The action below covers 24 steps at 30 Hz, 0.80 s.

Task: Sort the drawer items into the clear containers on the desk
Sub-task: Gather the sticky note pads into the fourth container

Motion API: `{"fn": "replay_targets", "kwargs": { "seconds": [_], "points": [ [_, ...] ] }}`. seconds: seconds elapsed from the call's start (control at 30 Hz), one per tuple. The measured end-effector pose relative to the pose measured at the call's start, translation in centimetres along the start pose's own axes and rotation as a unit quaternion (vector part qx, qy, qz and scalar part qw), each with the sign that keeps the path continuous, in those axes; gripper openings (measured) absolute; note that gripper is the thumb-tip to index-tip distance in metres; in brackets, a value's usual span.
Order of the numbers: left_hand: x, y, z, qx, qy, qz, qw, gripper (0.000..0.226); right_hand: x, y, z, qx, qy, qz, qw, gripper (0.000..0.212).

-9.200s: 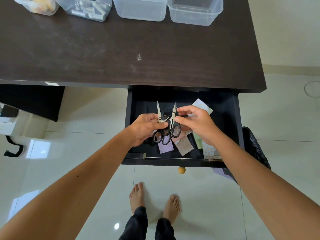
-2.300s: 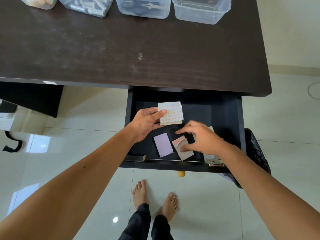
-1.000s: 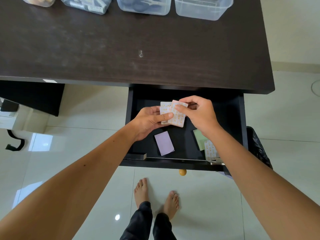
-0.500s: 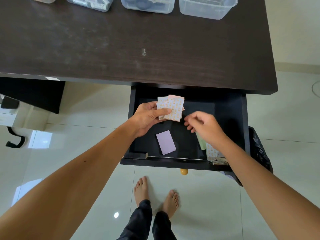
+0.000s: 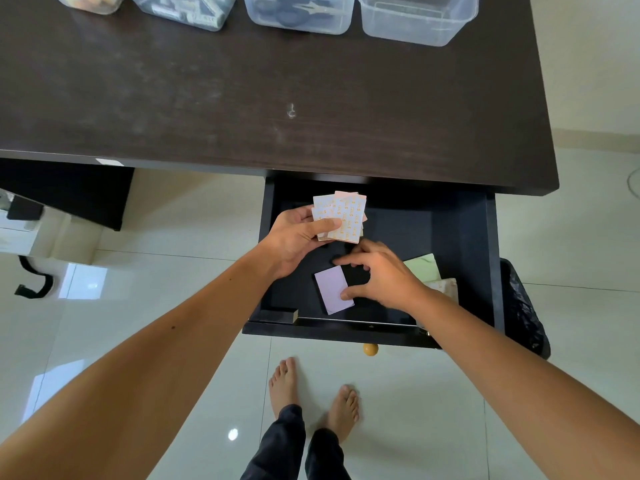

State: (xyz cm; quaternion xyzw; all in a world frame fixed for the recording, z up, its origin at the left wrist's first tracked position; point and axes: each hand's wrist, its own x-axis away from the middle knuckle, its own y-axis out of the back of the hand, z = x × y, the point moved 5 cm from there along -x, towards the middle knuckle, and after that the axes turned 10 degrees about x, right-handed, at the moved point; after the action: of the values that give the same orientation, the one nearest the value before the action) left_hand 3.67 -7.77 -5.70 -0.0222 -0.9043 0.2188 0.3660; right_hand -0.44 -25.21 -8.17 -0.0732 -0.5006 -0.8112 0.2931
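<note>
The dark drawer [image 5: 491,258] stands pulled out under the desk [image 5: 277,98]. My left hand [image 5: 294,237] holds a small stack of patterned note pads [image 5: 343,216] above the drawer's back left. My right hand [image 5: 381,275] reaches down to a lilac note pad [image 5: 330,287] on the drawer floor, thumb on its near right corner and fingers spread over its far edge. A green pad [image 5: 422,266] and a patterned pad [image 5: 446,287] lie right of that hand, partly hidden by it.
Several clear containers line the desk's far edge: one with scissors [image 5: 298,12], one that looks bare [image 5: 419,19], one with dark small items [image 5: 183,10], one with orange things [image 5: 90,1]. A black bin bag [image 5: 523,313] hangs right of the drawer. My bare feet [image 5: 311,400] stand below.
My right hand left the stack in my left hand and dropped down and left onto the lilac pad. The left hand keeps the stack nearly still.
</note>
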Motion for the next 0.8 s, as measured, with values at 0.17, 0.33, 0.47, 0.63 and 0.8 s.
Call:
{"fn": "replay_targets", "kwargs": {
  "seconds": [0.17, 0.33, 0.47, 0.63, 0.8],
  "points": [
    [0.0, -0.1, 0.1, -0.001, -0.001, -0.002, 1.000, 0.045, 0.6, 1.1, -0.5, -0.070, -0.027, -0.016, 0.997, 0.040],
    [0.1, -0.1, 0.1, -0.005, -0.004, -0.007, 1.000, 0.046, 2.4, 3.2, -1.6, -0.233, -0.067, 0.008, 0.970, 0.034],
    [0.4, -0.8, 0.6, -0.004, 0.000, -0.012, 1.000, 0.045, 4.0, 6.3, -2.4, -0.349, -0.069, -0.042, 0.934, 0.030],
    [0.8, -3.4, 1.7, -0.013, 0.010, 0.027, 1.000, 0.045, 4.8, 8.3, -3.9, -0.426, -0.101, -0.142, 0.888, 0.027],
    [0.8, -5.9, 2.6, -0.026, 0.022, 0.066, 0.997, 0.040, 5.3, 8.5, -5.1, -0.377, -0.145, -0.215, 0.889, 0.028]
  ]
}}
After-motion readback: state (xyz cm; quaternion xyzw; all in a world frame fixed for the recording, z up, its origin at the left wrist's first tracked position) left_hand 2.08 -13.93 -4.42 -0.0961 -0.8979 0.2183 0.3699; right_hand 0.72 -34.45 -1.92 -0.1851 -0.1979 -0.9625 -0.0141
